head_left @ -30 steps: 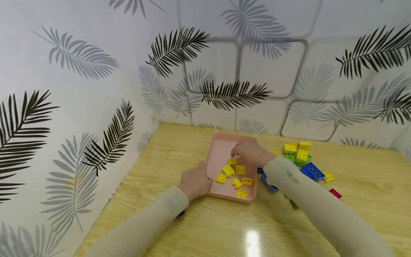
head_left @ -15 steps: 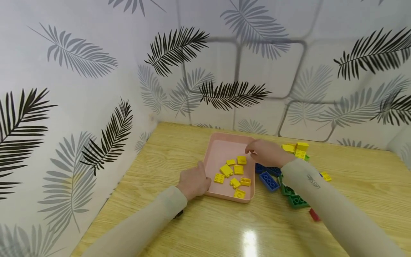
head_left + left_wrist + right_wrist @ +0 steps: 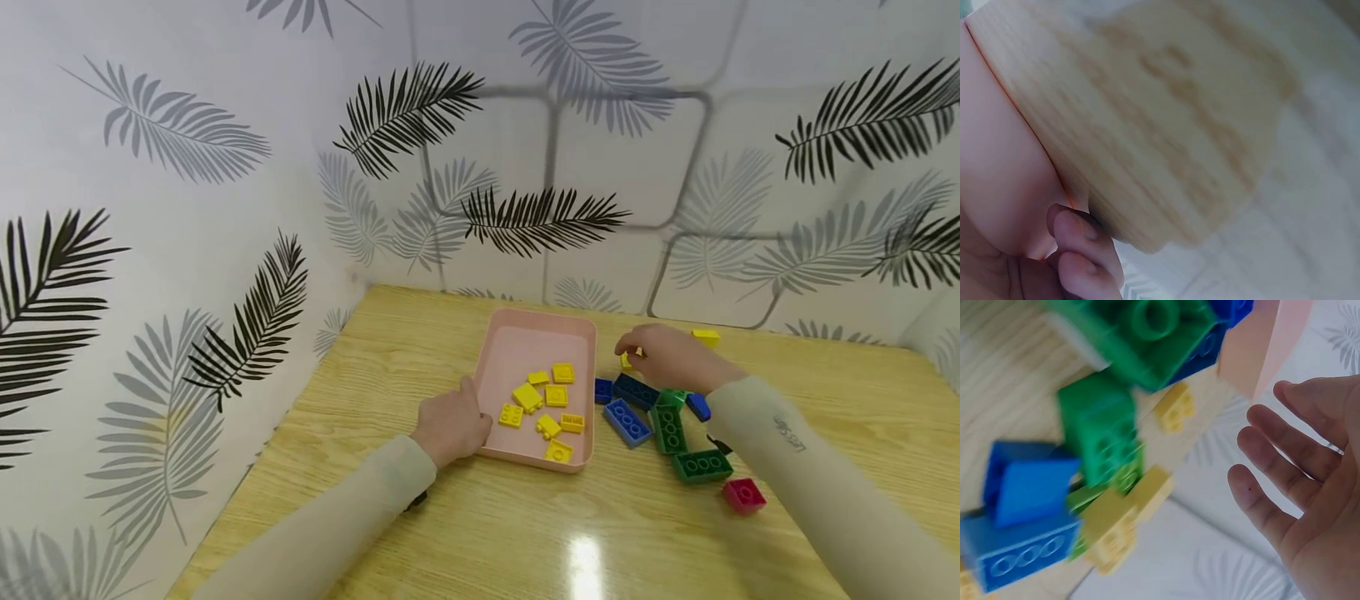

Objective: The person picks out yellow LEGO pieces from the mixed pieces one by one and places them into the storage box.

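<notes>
A shallow pink tray (image 3: 517, 337) lies on the wooden table with several yellow bricks (image 3: 527, 397) in it. My left hand (image 3: 450, 423) grips its front-left rim, index finger along the side; in the left wrist view the fingertips (image 3: 1079, 234) are curled. Beyond the tray's right side is my right hand (image 3: 671, 354), over the loose bricks, close to a small yellow brick (image 3: 626, 361). In the right wrist view that hand's fingers are relaxed and apart, holding nothing. Below them show a green brick (image 3: 1097, 425) and yellow bricks (image 3: 1110, 525).
Right of the tray lie a blue brick (image 3: 627, 422), a dark green brick (image 3: 702, 467) and a red brick (image 3: 745, 495). One yellow brick (image 3: 705, 337) sits near the table's back edge. A leaf-patterned wall covering (image 3: 480, 150) stands behind and to the left.
My right hand has moved right, out of the tray to the loose bricks, leaving another yellow brick inside. The left hand stays on the rim.
</notes>
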The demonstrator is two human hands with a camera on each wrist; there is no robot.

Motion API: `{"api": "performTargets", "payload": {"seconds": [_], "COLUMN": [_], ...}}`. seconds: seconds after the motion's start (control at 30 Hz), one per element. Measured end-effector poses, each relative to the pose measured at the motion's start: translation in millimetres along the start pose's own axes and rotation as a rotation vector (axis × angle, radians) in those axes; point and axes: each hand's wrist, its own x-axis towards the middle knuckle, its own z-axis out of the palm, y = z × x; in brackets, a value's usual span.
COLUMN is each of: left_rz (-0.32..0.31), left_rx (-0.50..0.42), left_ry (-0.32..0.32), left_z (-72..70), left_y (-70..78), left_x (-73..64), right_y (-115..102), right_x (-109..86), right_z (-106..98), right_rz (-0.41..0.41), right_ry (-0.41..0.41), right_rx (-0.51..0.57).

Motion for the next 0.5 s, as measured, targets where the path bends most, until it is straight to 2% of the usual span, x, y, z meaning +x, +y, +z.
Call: {"api": "performTargets", "payload": {"seconds": [0.17,0.5], "left_rz": [-0.009,-0.01], "left_rx": [-0.009,-0.006], "left_ry": [-0.005,-0.001], "left_z": [0.1,-0.7], "left_y": [0.8,2.5], "left_x": [1.0,0.2], "right_y": [20,42], "right_x": [-22.4,-64.7], "right_z": [-5,-8], "right_rz": [0.018,0.051], "right_ry": [0.01,0.047], "right_rx": [0.066,0.051]}}
